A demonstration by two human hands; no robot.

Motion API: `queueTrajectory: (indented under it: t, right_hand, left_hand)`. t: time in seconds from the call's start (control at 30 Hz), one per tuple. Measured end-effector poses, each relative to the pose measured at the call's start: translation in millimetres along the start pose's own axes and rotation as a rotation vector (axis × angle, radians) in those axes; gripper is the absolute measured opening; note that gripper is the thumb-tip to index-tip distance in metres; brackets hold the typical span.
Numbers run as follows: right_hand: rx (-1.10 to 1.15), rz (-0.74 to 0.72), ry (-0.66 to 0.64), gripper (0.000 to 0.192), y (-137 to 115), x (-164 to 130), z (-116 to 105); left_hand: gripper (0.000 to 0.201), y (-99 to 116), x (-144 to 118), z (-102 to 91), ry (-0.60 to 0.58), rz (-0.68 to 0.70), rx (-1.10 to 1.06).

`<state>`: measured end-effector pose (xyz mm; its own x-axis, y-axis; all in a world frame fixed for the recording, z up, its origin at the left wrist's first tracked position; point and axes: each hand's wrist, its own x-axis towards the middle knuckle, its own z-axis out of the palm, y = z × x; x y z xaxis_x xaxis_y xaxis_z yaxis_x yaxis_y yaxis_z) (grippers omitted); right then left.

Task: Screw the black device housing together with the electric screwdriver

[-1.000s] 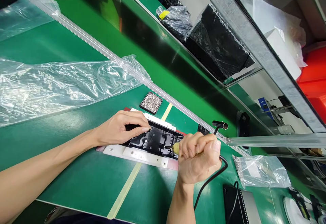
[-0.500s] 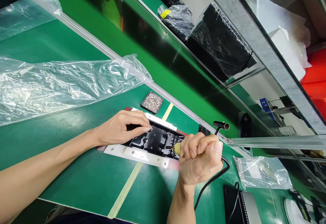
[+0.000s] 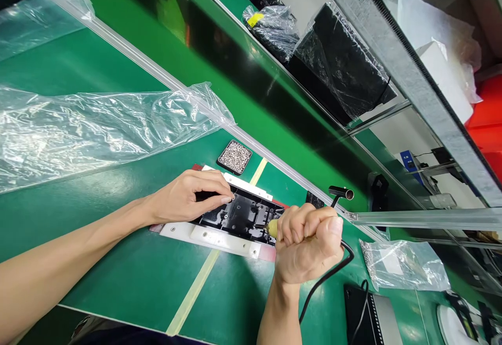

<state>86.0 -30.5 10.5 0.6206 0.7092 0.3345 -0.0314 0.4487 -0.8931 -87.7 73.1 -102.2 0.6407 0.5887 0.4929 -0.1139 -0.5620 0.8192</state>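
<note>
A black plastic housing [image 3: 239, 213] lies in a white-sided fixture [image 3: 219, 241] on the green bench. My left hand [image 3: 196, 194] is over the housing's left part, thumb and forefinger pinched on a tiny metal piece whose exact kind I cannot make out. My right hand [image 3: 308, 240] is wrapped around a corded soldering iron [image 3: 272, 228], its yellow collar showing and its metal tip pointing left, down at the housing. Most of the handle is hidden in my fist. Behind the fixture sits a small black tray [image 3: 234, 157] full of small metal parts.
A clear plastic sheet [image 3: 98, 130] covers the bench at left. Behind my right hand stands a metal tube holder [image 3: 341, 193]. The black cord [image 3: 325, 277] loops beside my wrist. A clear bag [image 3: 406, 265] and a black-and-grey box [image 3: 372, 313] lie at right.
</note>
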Motion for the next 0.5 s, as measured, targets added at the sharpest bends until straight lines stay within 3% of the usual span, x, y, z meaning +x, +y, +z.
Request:
queueTrajectory:
  t: [0.5]
  right_hand:
    - [-0.011,-0.013,-0.004,0.054,0.7,0.0,-0.3]
  left_hand:
    - [0.015,0.7,-0.3,-0.6,-0.006,-0.009,0.022]
